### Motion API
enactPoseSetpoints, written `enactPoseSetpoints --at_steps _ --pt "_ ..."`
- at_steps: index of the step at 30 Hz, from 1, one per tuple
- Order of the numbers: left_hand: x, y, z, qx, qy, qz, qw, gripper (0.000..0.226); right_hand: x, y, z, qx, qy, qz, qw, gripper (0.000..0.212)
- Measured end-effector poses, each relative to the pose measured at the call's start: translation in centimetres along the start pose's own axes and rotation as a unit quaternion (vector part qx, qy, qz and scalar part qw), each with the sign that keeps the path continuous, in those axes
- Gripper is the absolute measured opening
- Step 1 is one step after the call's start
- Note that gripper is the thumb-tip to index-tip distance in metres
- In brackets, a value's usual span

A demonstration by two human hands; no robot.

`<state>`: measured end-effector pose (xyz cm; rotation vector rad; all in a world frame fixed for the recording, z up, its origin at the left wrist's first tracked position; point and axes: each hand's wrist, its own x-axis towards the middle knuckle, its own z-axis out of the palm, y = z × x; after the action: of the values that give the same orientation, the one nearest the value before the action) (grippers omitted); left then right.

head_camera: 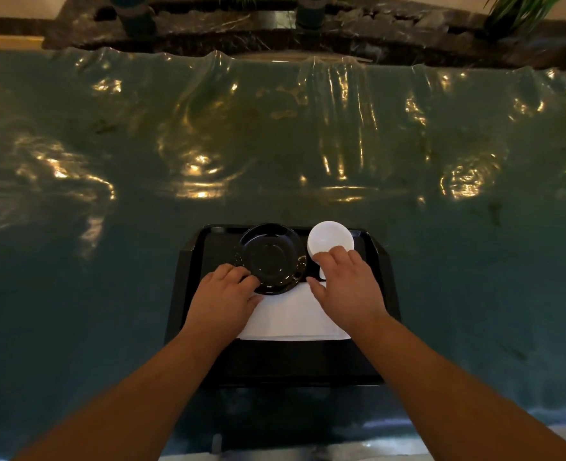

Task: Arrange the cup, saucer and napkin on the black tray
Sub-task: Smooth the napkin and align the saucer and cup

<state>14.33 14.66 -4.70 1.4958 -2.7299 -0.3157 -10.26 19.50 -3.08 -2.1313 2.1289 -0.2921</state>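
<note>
A black tray (383, 281) lies on the table in front of me. On its far half sits a black saucer (270, 257), with a white cup (329, 239) beside it on the right. A folded white napkin (289, 316) lies on the tray's middle, its far edge under the saucer's near rim. My left hand (223, 292) grips the saucer's near left rim and rests on the napkin. My right hand (348, 287) has its fingers on the cup's near side, hiding the cup's lower part.
The table (275, 144) is covered with a wrinkled, shiny clear plastic sheet over dark green cloth. A dark stone ledge (374, 34) with plants runs along the far edge. The table's near edge (391, 424) is just below the tray.
</note>
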Motion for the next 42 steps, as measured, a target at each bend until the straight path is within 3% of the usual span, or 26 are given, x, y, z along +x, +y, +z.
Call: enactPoseSetpoints --at_steps 5,16,19,21,24,28,39,42 --pt "0.4 -0.3 -0.1 0.027 0.002 -0.004 1.0 0.025 0.6 0.6 0.1 0.005 -0.013 0.028 1.0 0.018" --pt "-0.1 -0.7 0.4 0.002 0.022 -0.01 1.0 0.022 1.0 0.9 -0.2 -0.001 -0.034 0.004 0.999 0.029" --pt "-0.9 -0.7 0.5 -0.027 0.051 -0.028 0.998 0.031 -0.1 1.0 -0.2 0.04 0.034 0.014 0.999 0.028" --pt "-1.9 -0.4 1.1 -0.037 0.07 -0.017 0.997 0.029 -2.4 0.9 0.3 0.044 0.067 -0.027 0.996 0.023" --pt "-3.8 0.0 2.6 -0.048 0.05 0.035 0.997 0.034 -5.7 1.2 1.8 0.014 -0.016 -0.088 0.996 0.035" --pt "-4.5 -0.1 3.6 -0.044 0.016 0.017 0.999 0.038 -6.7 2.1 3.4 -0.036 -0.099 -0.047 0.993 0.055" --pt "-3.3 0.8 0.5 0.004 -0.075 -0.025 0.997 0.047 -6.3 0.7 3.0 -0.053 -0.111 -0.018 0.992 0.048" --pt "-1.4 1.3 -3.1 -0.015 -0.014 -0.046 0.999 0.058 -4.5 -0.1 -0.6 -0.02 -0.046 -0.019 0.999 0.044"
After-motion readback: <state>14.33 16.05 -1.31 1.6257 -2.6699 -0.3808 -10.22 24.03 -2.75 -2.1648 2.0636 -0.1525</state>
